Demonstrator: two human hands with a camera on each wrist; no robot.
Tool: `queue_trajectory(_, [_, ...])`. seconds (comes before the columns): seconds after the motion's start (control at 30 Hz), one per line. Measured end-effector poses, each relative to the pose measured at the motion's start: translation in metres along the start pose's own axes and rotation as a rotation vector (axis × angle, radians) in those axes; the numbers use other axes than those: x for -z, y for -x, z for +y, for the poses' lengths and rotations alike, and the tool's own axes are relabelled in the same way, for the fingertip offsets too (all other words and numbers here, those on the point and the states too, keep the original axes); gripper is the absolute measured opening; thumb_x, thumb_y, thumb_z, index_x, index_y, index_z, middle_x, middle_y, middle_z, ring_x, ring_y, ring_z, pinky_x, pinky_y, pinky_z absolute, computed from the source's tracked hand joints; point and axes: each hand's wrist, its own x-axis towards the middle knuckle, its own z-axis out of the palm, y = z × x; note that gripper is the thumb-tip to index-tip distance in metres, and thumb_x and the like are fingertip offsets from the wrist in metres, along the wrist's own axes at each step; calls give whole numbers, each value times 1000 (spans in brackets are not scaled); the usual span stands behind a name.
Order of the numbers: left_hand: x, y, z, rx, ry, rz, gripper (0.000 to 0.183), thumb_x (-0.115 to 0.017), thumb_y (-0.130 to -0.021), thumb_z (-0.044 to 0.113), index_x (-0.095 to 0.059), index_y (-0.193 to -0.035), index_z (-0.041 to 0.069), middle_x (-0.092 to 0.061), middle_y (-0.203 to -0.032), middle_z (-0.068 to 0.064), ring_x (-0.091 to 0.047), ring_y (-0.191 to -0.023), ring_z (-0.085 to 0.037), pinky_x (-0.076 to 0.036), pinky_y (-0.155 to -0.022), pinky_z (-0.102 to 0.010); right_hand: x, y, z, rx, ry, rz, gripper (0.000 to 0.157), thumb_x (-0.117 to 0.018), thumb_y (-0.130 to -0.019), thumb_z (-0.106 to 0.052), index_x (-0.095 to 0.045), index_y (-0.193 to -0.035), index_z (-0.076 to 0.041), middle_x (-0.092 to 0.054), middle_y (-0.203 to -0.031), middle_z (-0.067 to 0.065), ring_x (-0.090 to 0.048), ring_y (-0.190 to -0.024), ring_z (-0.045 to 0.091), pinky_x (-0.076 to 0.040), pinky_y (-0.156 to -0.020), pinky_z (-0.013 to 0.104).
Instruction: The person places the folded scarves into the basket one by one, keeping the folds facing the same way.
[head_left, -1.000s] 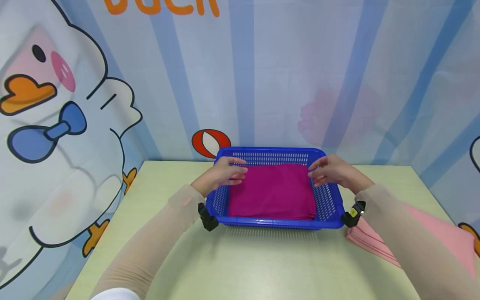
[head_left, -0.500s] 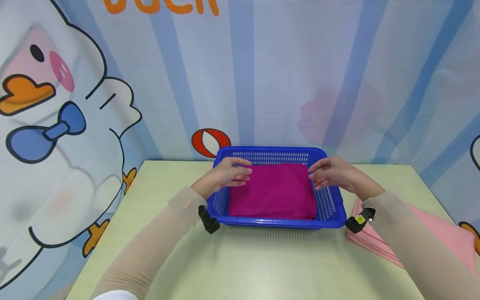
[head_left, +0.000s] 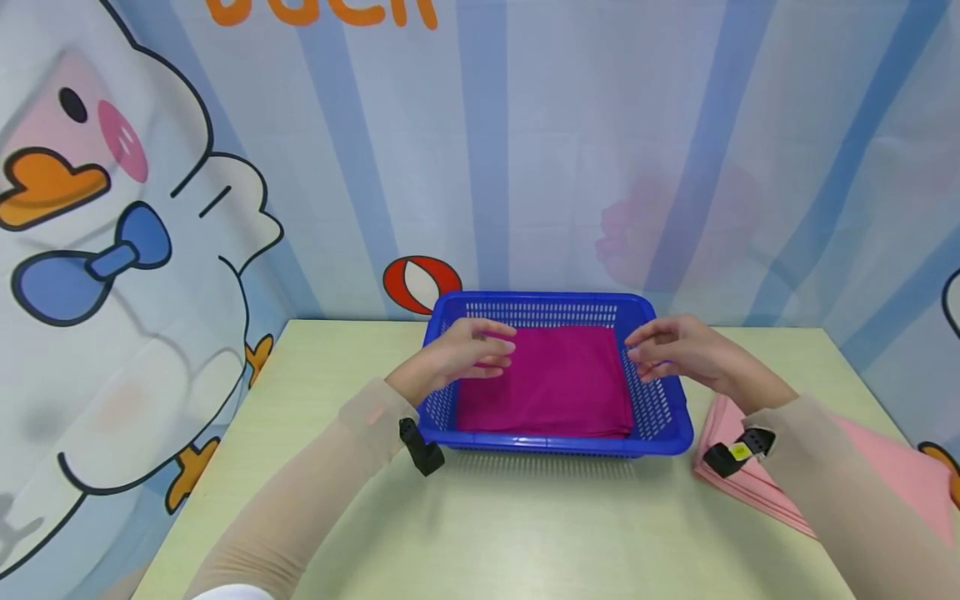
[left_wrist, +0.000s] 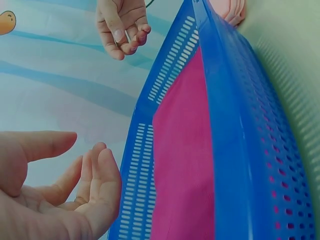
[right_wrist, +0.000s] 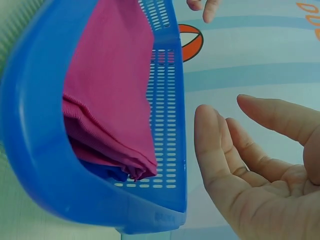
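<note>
The largest thing is the printed backdrop (head_left: 540, 150), which stands behind the pale table (head_left: 525, 533). On the table, close to its back edge, is the blue basket (head_left: 555, 446). To the right of it lies the pink cloth (head_left: 896, 458), folded in several layers and partly hidden by the right sleeve (head_left: 855, 500). If the right arm sinks low or sweeps sideways, I think it could drag these layers out of line.

The magenta cloth (head_left: 547, 383) lies folded and rather flat inside the basket, apart from its right wall. At its near right corner the folded edges are loose and uneven, so a pull on only the top layer would probably open the fold.

The left hand (head_left: 476, 350) is raised at the basket's left side and the right hand (head_left: 678, 354) at its right side. Both have relaxed, slightly bent fingers, with the thumb apart, and neither holds anything.

The left camera (head_left: 422, 447) is near the basket's front left corner. If that wrist drops, the camera could knock the rim and push the basket.

Smallest is a dark blue patch (right_wrist: 105, 170) under the magenta corner; I cannot tell whether it is another cloth.
</note>
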Motion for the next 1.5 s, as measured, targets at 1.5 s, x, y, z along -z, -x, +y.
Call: queue_trajectory(1.5, [-64, 16, -2, -136, 32, -267, 39, -64, -98, 8, -57, -135, -1, -66, -107, -15, -63, -110, -38, -52, -95, -45, 5, 83, 36, 74, 8, 173, 28, -62, -100, -12, -56, -121, 5, -68, -100, 5, -67, -86, 21, -60, -77, 36])
